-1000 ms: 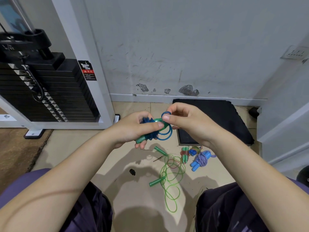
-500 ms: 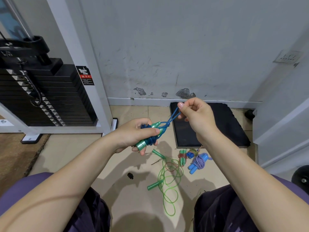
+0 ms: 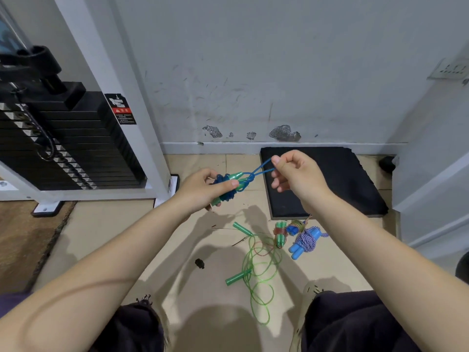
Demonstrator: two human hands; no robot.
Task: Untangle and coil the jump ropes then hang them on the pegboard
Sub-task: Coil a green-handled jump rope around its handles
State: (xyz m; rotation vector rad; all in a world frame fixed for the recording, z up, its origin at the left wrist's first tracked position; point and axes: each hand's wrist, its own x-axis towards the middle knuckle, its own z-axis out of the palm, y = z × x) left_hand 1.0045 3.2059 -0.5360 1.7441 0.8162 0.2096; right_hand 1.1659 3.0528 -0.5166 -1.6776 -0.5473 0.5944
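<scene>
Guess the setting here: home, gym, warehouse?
Most likely a small gym or home workout corner. A black weight stack sits in a white machine frame at left, a black rubber mat lies by the scuffed wall, and jump ropes with a loose green rope litter the tiled floor.

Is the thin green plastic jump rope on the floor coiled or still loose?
Loose. The thin green plastic jump rope sprawls in uneven loops on the tiled floor, handles apart, unbound.

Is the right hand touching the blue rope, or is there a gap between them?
Touching. In the head view the right hand pinches the blue rope loop between thumb and forefinger, pulled from the bundle the left hand grips.
</scene>
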